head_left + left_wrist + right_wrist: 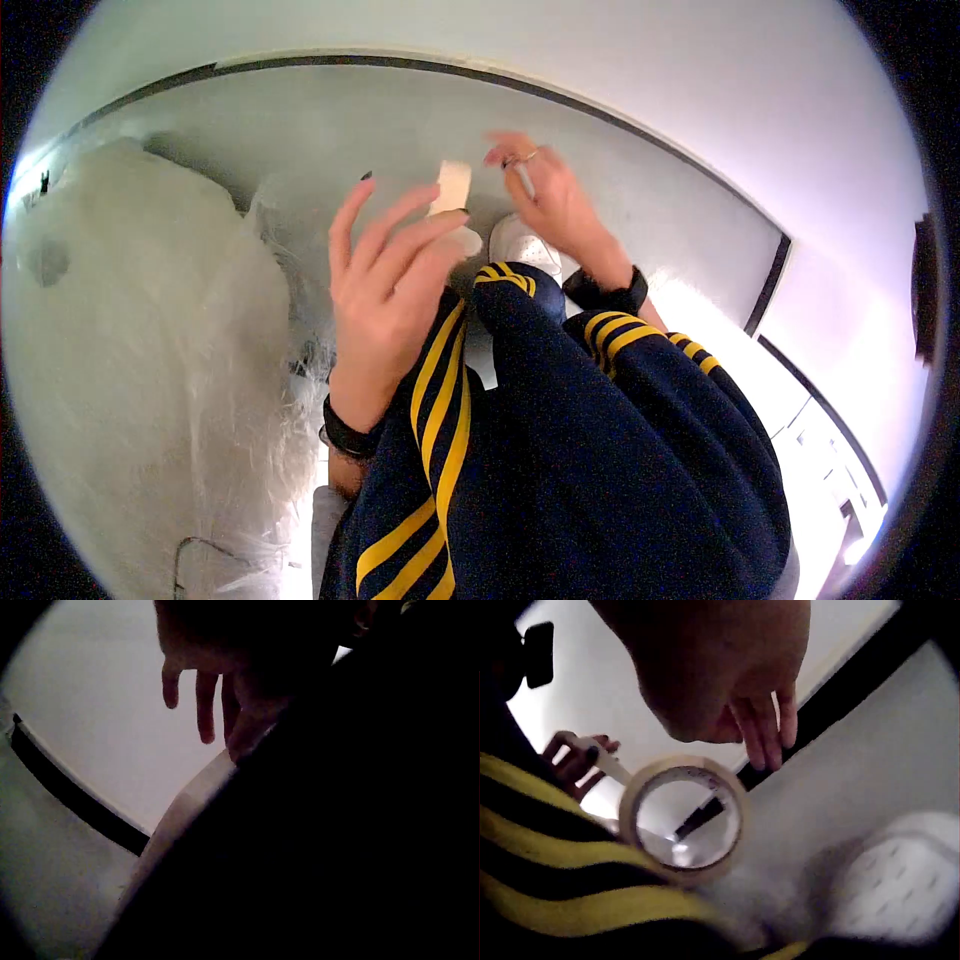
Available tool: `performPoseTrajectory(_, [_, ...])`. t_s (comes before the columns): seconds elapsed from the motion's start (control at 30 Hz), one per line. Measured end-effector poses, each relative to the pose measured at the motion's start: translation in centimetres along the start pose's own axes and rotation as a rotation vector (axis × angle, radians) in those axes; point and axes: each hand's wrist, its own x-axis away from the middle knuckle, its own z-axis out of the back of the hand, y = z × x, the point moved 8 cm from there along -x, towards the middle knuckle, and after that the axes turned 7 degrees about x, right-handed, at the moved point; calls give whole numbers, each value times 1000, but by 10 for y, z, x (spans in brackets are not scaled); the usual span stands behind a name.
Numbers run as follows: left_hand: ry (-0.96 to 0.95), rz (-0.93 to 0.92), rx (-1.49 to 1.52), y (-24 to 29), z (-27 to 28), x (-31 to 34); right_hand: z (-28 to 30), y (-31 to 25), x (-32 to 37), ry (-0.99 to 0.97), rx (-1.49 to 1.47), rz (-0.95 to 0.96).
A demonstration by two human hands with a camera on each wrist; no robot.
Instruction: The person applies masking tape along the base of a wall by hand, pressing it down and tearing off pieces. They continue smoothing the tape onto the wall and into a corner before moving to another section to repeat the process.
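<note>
A roll of cream tape (630,814) hangs in the air, its ring facing the right wrist camera. From it a short strip (613,763) runs up to my left hand (385,285), which pinches it while the other fingers stay spread. In the head view the roll (454,188) shows edge-on beside the left fingertips. My right hand (555,200) is to the right of the roll, apart from it, with loosely bent fingers and nothing held. A ring is on one of its fingers. The left wrist view is mostly dark; cream tape (196,784) shows below the fingers.
Large cloudy plastic wrapping (150,330) bulges up at the left. Below the hands are a white shoe (525,245) and dark blue clothing (600,440) with yellow stripes. A grey floor (370,120) ends at a dark strip along a white wall (560,45).
</note>
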Motion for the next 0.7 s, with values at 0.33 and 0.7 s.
performPoseTrajectory(0.33, [307, 233, 113, 9, 28, -11, 22, -59, 2, -202, -1119, -146])
performPoseTrajectory(0.7, [714, 854, 565, -46, 50, 59, 42, -97, -24, -154, -713, -7])
